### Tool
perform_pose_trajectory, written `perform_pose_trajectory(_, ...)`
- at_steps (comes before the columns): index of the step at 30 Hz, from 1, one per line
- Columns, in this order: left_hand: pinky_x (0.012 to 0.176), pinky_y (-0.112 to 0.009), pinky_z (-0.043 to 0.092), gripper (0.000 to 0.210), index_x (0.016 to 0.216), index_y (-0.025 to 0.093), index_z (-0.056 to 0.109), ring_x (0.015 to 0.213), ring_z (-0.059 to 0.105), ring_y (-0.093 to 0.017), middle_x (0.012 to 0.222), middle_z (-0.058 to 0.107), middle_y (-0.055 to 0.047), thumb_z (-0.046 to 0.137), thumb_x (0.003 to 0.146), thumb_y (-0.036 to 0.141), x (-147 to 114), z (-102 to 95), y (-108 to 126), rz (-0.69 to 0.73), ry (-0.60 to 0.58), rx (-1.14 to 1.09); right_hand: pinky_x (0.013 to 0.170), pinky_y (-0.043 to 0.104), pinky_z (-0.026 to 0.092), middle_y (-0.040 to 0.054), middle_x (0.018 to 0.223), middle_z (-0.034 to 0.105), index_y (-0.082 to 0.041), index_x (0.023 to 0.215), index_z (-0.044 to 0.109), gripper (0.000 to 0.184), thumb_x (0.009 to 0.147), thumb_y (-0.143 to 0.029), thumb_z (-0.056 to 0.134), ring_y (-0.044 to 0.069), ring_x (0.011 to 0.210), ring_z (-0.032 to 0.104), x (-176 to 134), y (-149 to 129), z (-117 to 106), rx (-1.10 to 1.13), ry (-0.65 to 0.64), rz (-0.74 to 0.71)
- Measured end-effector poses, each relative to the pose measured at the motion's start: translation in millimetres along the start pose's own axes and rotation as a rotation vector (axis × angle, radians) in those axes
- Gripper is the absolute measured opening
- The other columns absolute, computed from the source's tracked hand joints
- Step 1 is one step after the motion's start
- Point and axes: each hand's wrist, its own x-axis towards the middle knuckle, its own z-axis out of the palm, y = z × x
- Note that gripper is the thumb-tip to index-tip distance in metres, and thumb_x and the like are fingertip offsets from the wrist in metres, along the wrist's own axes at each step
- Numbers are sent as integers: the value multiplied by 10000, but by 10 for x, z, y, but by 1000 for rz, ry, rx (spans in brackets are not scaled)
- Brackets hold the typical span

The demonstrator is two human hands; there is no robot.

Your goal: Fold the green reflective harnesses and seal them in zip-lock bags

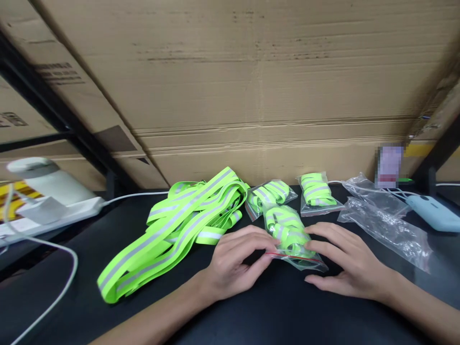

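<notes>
A clear zip bag [287, 229] with a folded neon-green reflective strap inside lies between my hands, its red-lined mouth facing me. My left hand [241, 261] pinches the left end of that mouth between thumb and fingers. On the bag's right side rest the fingertips of my right hand [341, 261], fingers spread and thumb apart. Just behind are two more bagged straps, one bag [271, 192] touching the near one and another bag [316, 191] to the right. A loose heap of green reflective straps [179, 230] spreads out left of my left hand.
Crumpled clear plastic bags [388, 225] lie at the right, beside a light blue device [436, 213] with a cord. At the left are a white power strip [72, 213], a pale bottle [53, 179] and a white cable [74, 268]. Cardboard [258, 86] walls off the back of the black table.
</notes>
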Motion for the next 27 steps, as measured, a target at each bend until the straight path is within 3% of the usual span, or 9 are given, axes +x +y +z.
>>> perform_pose_trajectory(5, 654, -239, 598, 191, 988, 131, 726, 725, 715, -145, 828, 786, -58, 715, 855, -5, 14, 1, 30, -33, 47, -16, 989, 405, 588, 146, 1250, 730, -161, 1291, 637, 325, 970, -112, 610, 227, 1152, 699, 16, 22, 14, 161, 28, 62)
perform_pose_trajectory(8, 632, -240, 588, 122, 942, 138, 739, 690, 705, -141, 797, 775, -52, 740, 864, 45, 12, 22, 44, -118, 67, -71, 968, 386, 608, 126, 1254, 742, -199, 1293, 665, 342, 961, -123, 634, 225, 1155, 710, 48, 28, 16, 346, 53, 167)
perform_pose_trajectory(11, 630, -252, 595, 66, 908, 140, 743, 678, 704, -149, 780, 761, -55, 774, 862, 105, -1, 50, 30, -196, 61, -111, 945, 395, 621, 112, 1236, 752, -226, 1265, 692, 334, 941, -147, 669, 238, 1145, 716, 51, 39, 33, 394, 46, 201)
perform_pose_trajectory(15, 690, -273, 607, 88, 962, 145, 737, 759, 731, -165, 867, 781, -80, 730, 900, 83, -33, 16, -38, -10, -45, -51, 975, 406, 602, 116, 1212, 760, -203, 1206, 672, 269, 942, -149, 665, 226, 1123, 721, -2, 99, 33, 305, 55, 172)
perform_pose_trajectory(19, 703, -302, 606, 147, 1031, 147, 708, 808, 720, -189, 934, 785, -93, 699, 908, 66, -54, -74, -95, 204, -155, 144, 1018, 459, 566, 113, 1235, 748, -207, 980, 668, 106, 957, -117, 617, 227, 1116, 720, -52, 189, -31, 185, 6, 95)
perform_pose_trajectory(24, 714, -305, 591, 133, 1046, 135, 677, 835, 711, -197, 946, 790, -81, 632, 944, 61, -18, -115, -99, 277, -310, 238, 957, 465, 563, 101, 1232, 732, -201, 821, 626, 178, 979, -120, 609, 218, 1054, 710, -71, 229, -47, 121, -41, 33)
perform_pose_trajectory(27, 681, -290, 573, 122, 1026, 142, 668, 810, 704, -186, 935, 784, -71, 604, 960, 62, -5, -121, -136, 275, -334, 271, 892, 434, 561, 114, 1221, 720, -189, 820, 625, 178, 981, -114, 606, 225, 1050, 690, -77, 217, -27, 86, -54, 27)
